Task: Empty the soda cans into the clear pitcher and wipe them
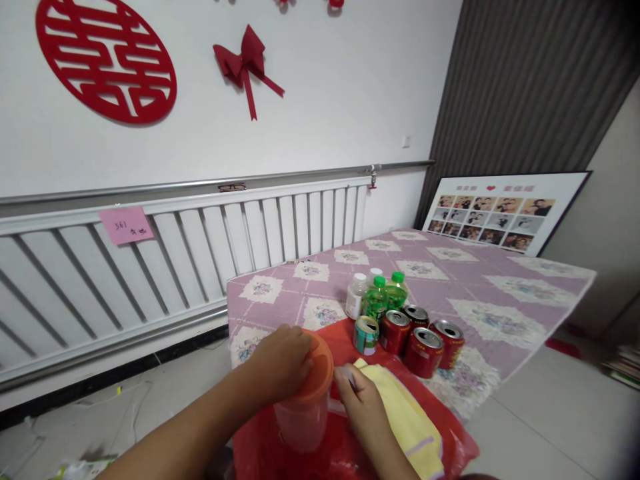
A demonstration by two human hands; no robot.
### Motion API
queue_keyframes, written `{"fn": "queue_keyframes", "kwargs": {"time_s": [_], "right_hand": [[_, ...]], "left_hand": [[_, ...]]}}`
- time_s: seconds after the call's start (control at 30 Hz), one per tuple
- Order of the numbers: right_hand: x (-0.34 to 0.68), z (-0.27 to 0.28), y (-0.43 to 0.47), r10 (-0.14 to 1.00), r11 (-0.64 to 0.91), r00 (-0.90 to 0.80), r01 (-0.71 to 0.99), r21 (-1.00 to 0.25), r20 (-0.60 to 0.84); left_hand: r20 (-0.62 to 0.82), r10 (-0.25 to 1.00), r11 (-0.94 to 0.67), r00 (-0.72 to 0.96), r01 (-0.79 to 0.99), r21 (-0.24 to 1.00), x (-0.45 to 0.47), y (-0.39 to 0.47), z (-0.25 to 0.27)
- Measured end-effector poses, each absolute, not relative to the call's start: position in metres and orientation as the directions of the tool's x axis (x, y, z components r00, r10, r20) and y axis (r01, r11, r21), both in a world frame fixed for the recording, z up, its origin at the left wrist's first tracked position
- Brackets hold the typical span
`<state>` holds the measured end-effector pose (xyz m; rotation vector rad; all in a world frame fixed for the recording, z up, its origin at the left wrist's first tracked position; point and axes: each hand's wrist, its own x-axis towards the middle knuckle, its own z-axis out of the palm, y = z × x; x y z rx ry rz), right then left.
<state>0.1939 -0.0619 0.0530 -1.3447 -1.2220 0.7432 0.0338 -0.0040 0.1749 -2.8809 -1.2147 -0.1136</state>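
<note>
A clear plastic pitcher (303, 427) with an orange lid (325, 363) stands at the near edge of the table, over a red plastic sheet (350, 330). My left hand (285, 357) lies over the lid, its fingers curled down onto it and partly hidden. On the pitcher's right side, my right hand (357, 397) is closed around what looks like its handle, mostly covered by the fingers. A folded yellow cloth (403, 410) with a pale purple trim lies just right of that hand.
Several opened drink cans stand beyond the cloth, including a red can (425, 353) and a teal can (367, 335). Behind them are small bottles, two with green caps (380, 281) and two with white caps. A patterned tablecloth (425, 270) covers the table; a white radiator (190, 247) lines the wall.
</note>
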Motion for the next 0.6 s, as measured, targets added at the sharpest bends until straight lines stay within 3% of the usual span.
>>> {"fn": "queue_keyframes", "kwargs": {"time_s": [0.6], "right_hand": [[0.193, 0.051, -0.06, 0.927, 0.168, 0.277, 0.294, -0.941, 0.253]], "left_hand": [[0.0, 0.82, -0.572, 0.573, 0.819, 0.036, 0.042, -0.001, 0.183]]}}
